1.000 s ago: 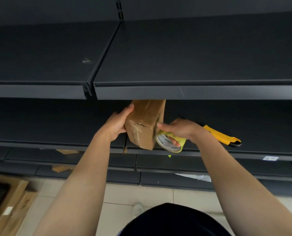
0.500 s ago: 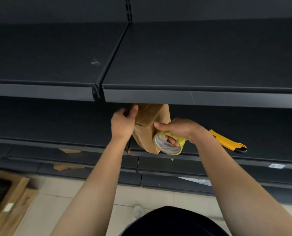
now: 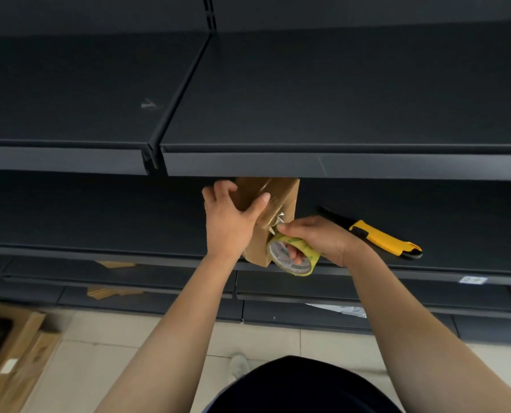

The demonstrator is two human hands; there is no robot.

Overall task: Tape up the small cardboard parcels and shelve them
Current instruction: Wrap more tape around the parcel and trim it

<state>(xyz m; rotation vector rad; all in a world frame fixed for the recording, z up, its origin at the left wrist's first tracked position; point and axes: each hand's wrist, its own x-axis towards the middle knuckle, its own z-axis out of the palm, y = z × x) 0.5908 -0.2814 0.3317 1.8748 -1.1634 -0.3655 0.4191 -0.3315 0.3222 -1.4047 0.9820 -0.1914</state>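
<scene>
Two dark shelves (image 3: 337, 93) rise over tiled floor (image 3: 105, 362); left fingers (image 3: 223, 186) clasp the parcel (image 3: 287, 198), right fingers (image 3: 294, 253) hook the tape roll (image 3: 303, 265).

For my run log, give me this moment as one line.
step: taping parcel | left hand: grips cardboard parcel at shelf edge | right hand: holds tape roll against parcel | box cutter: on shelf, untouched

left hand (image 3: 229, 222) | moved from parcel (image 3: 281, 198) side onto its near face
</scene>
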